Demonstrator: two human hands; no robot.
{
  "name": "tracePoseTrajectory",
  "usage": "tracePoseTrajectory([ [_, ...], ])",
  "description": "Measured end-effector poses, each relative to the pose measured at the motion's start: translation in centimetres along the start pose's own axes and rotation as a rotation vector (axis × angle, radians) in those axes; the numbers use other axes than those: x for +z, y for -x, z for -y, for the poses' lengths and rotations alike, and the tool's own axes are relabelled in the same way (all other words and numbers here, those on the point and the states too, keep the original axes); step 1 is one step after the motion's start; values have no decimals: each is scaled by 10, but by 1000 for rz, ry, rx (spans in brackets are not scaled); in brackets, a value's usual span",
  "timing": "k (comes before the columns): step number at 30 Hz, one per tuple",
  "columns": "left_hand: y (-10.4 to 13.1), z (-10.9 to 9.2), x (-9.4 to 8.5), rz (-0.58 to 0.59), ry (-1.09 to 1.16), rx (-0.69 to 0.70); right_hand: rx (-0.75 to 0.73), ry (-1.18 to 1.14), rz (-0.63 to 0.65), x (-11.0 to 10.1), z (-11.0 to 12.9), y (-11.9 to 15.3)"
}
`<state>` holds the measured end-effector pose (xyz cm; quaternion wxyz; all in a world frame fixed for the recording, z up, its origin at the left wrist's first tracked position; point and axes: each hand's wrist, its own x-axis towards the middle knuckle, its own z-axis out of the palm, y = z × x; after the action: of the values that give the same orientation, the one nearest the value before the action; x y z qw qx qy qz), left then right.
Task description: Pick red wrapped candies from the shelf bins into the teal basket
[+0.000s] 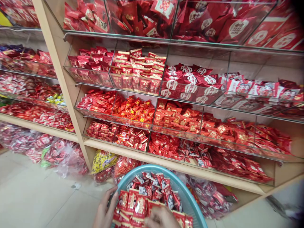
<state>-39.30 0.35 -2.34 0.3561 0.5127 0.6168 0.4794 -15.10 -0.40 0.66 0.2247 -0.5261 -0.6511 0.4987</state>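
A round teal basket (193, 204) at the bottom centre holds small red packets with dark and white prints (156, 186) toward its far side. Nearer to me in it lie larger red packets with gold lettering (140, 205). At the basket's left rim is my left hand (105, 209), its fingers closed on the edge. My right hand (162, 217) is low over the gold-lettered packets inside the basket. Its fingers look bent but are smeared by motion, so whether they hold a packet is unclear.
Wooden shelves (133, 155) with clear-fronted bins of red packets (175, 120) rise ahead. Another shelf unit (28, 128) stands at the left. Filled plastic bags (68, 158) and a yellow bag (103, 161) lie beneath, on the tiled floor (59, 202).
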Motion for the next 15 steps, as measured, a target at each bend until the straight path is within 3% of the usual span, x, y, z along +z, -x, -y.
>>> tracePoseTrajectory([
  [3,0,2,0,7,-7,-6,-94,40,-167,-32,23,-21],
  [6,-1,5,0,11,-8,0,-180,2,-342,-70,34,-59],
  [10,-1,8,0,-13,-13,3,-232,48,-648,-113,28,-120],
  [15,-2,6,-3,-17,13,40,-195,95,-794,-142,18,-172],
])
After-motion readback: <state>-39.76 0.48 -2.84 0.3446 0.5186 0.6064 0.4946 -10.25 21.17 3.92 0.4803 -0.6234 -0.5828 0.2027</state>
